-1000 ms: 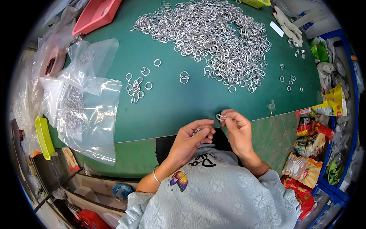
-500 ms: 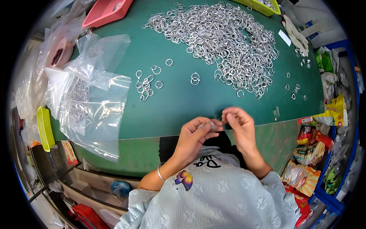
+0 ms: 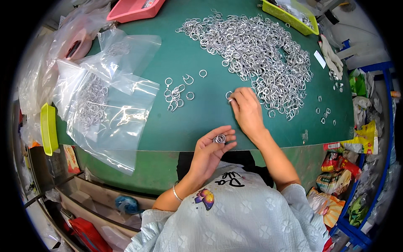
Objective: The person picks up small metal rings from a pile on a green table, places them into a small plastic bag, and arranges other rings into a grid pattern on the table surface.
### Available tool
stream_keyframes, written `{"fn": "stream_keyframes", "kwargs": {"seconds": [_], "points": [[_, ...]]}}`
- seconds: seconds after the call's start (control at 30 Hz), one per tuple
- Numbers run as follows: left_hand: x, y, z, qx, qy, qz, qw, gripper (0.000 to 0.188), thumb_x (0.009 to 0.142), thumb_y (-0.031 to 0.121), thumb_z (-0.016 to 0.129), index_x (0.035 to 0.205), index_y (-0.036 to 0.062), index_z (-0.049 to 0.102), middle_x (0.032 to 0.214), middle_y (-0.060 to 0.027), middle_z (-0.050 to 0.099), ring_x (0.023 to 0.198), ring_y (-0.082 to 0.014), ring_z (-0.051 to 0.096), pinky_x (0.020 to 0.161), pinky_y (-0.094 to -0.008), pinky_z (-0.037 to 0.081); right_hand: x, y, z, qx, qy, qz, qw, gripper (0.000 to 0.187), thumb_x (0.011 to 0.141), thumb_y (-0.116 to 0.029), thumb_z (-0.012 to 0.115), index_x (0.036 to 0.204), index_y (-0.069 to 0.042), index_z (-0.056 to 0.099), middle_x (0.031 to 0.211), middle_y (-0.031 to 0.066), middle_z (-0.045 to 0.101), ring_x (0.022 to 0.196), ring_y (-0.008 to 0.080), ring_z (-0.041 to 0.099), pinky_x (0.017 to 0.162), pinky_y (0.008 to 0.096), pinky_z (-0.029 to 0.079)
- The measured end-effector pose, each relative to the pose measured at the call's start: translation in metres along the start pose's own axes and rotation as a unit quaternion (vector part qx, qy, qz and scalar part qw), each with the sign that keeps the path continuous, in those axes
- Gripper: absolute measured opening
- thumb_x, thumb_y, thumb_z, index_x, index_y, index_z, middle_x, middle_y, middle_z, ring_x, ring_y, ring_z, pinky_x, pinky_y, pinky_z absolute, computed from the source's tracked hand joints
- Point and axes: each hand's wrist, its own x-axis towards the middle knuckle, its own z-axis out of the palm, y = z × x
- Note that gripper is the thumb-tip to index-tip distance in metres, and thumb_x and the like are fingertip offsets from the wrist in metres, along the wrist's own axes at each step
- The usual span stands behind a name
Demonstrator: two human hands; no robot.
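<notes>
Head view, first item.

**A:** The left hand [image 3: 210,151] is held palm up just off the near edge of the green table [image 3: 201,122]. Its fingers are curled narrowly around a small stack of metal rings [image 3: 219,138], cupped, I judge, so the stack does not slide off.

**B:** And the right hand [image 3: 247,111]?

**A:** It is out flat on the table, fingertips pinching a single ring [image 3: 229,97] at the near edge of the big ring pile [image 3: 256,54]. The other fingers are close together, not spread.

**B:** The surroundings?

**A:** A small cluster of loose rings [image 3: 176,93] lies left of the right hand, apart from the pile. Clear plastic bags [image 3: 113,105] sit at the left, some holding rings. A pink tray [image 3: 134,8] and a yellow tray [image 3: 294,17] stand at the far edge, and a few stray rings [image 3: 325,115] lie at the right. The pile is within arm's reach, likely for easy picking.
</notes>
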Motion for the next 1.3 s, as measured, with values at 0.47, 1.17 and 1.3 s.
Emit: {"fn": "stream_keyframes", "kwargs": {"seconds": [0.47,1.17,1.3], "points": [[0.035,0.003,-0.018,-0.045,0.001,-0.080,0.996,0.028,0.095,0.016,0.052,0.115,-0.0035,0.057,0.106,-0.0118,0.063,0.095,-0.0185,0.063,0.084,-0.0319,0.054,0.015,-0.007,-0.026,0.102,-0.099,0.084,0.986,0.032,0.074,0.003,0.066,0.105,0.001,0.061,0.099,0.0098,0.056,0.079,0.0216,0.054,0.068,0.0319,0.045],[0.044,0.041,0.000,-0.003,0.060,-0.040,0.997,0.032,0.094,0.011,0.053,0.121,-0.0056,0.053,0.117,-0.0162,0.060,0.105,-0.0226,0.060,0.092,-0.0340,0.050,0.077,0.014,0.011,-0.154,-0.079,-0.001,0.985,0.037,0.080,-0.013,0.067,0.116,-0.007,0.060,0.130,0.0109,0.048,0.125,0.0330,0.038,0.101,0.0454,0.032],[0.044,0.043,-0.004,-0.066,0.029,-0.016,0.997,0.041,0.098,0.021,0.044,0.128,-0.0068,0.046,0.132,-0.0209,0.048,0.123,-0.0293,0.048,0.102,-0.0393,0.042,0.053,0.021,0.003,-0.122,-0.130,-0.041,0.983,0.032,0.082,-0.014,0.064,0.112,-0.005,0.062,0.132,0.0105,0.048,0.133,0.0337,0.033,0.104,0.0496,0.032]]}}
